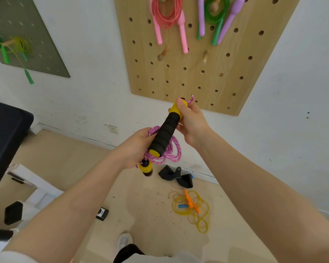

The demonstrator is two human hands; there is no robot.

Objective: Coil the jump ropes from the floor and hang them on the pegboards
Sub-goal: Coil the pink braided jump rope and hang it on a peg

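the left hand grips the gathered loops of the pink rope in front of the chest while the right hand curls round the yellow end of its black foam handle; to finish well i judge the loops should stay bunched tight so both handles hang level when slipped over a free wooden peg. the wooden pegboard already carries pink and green-purple ropes higher up, and a yellow rope with orange handles lies tangled on the floor beside black straps, awaiting coiling.
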